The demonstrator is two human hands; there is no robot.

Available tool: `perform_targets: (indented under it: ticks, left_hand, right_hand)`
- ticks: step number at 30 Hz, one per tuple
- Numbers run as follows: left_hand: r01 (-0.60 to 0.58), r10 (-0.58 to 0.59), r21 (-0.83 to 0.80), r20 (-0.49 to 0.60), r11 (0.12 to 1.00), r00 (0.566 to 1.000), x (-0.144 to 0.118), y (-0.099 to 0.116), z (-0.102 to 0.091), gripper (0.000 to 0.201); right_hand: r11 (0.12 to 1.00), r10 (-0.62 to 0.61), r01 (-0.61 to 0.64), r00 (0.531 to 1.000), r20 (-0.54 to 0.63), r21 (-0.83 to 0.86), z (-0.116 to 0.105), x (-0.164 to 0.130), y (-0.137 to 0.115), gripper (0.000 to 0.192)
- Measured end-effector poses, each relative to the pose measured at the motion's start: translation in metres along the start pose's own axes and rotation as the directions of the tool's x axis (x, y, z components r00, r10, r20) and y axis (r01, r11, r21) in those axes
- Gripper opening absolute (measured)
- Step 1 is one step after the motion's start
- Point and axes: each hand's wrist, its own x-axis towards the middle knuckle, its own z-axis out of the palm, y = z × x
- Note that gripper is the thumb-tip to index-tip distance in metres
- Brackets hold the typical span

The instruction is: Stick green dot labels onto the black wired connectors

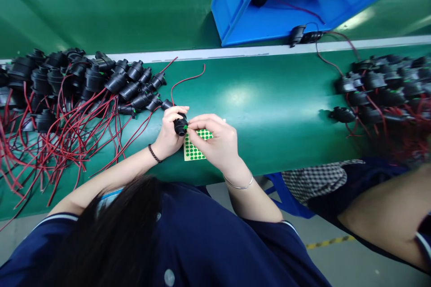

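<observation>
My left hand holds a small black round part with a red wire trailing off to the upper left. My right hand pinches at the face of that part, where a small green dot shows at the fingertips. Under my right hand lies a yellowish sheet of green dot stickers, partly hidden by the fingers. Both hands rest over the green belt near its front edge.
A large pile of black parts with red wires covers the belt's left side. Another pile lies at the right. A blue plastic crate stands beyond the belt. Another person's arm reaches in at lower right.
</observation>
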Motion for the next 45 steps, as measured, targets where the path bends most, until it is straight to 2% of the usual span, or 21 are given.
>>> perform_targets:
  ticks: [4,10,19,28,34,38,40,42,43,44,45]
  left_hand:
    - [0.010,-0.010,0.027,-0.019,1.000,1.000,0.000,0.000,0.001,0.021]
    - [-0.035,0.039,0.069,-0.051,0.997,0.998,0.001,0.000,0.000,0.025]
    - [-0.064,0.069,0.092,-0.049,0.994,0.996,0.002,0.000,-0.001,0.023]
    - [-0.141,0.150,0.131,-0.057,0.981,0.987,0.004,0.000,-0.001,0.021]
    - [-0.140,0.146,0.159,-0.033,0.977,0.989,0.002,0.001,-0.004,0.022]
    - [-0.164,0.159,0.214,0.042,0.963,0.986,0.004,0.006,-0.004,0.013]
    - [-0.156,0.155,0.187,0.019,0.970,0.988,0.017,0.016,-0.009,0.015]
    - [-0.074,0.083,0.123,-0.063,0.990,0.995,0.039,0.035,-0.021,0.023]
    - [-0.021,0.028,0.072,-0.105,0.997,0.994,0.052,0.048,-0.031,0.029]
    - [0.021,-0.020,0.006,-0.129,1.000,0.991,0.065,0.063,-0.043,0.032]
    - [0.025,-0.038,-0.088,-0.144,0.996,0.989,0.076,0.079,-0.058,0.034]
  right_hand:
    - [0.999,-0.019,0.018,1.000,-0.013,-0.034,0.003,-0.002,0.001,0.014]
    - [0.990,-0.093,0.082,0.992,-0.090,-0.114,0.010,-0.003,0.000,0.016]
    - [0.997,-0.048,0.045,0.998,-0.050,-0.068,0.006,-0.003,0.000,0.013]
    - [0.984,-0.141,0.132,0.988,-0.067,-0.115,0.006,-0.004,-0.002,0.015]
    - [0.979,-0.154,0.141,0.985,-0.082,-0.150,0.008,-0.012,0.000,0.014]
    - [0.970,-0.178,0.171,0.984,-0.024,-0.174,-0.004,-0.002,-0.001,0.013]
    - [0.959,-0.207,0.195,0.977,-0.039,-0.204,-0.014,0.013,-0.011,0.013]
    - [0.939,-0.313,0.310,0.950,0.004,-0.150,-0.021,0.015,-0.030,0.019]
    - [0.911,-0.399,0.405,0.914,0.079,-0.076,-0.022,0.004,-0.043,0.020]
    - [0.850,-0.521,0.524,0.829,0.204,0.044,-0.021,-0.018,-0.057,0.020]
    - [0.775,-0.627,0.620,0.730,0.273,0.121,-0.017,-0.051,-0.072,0.017]
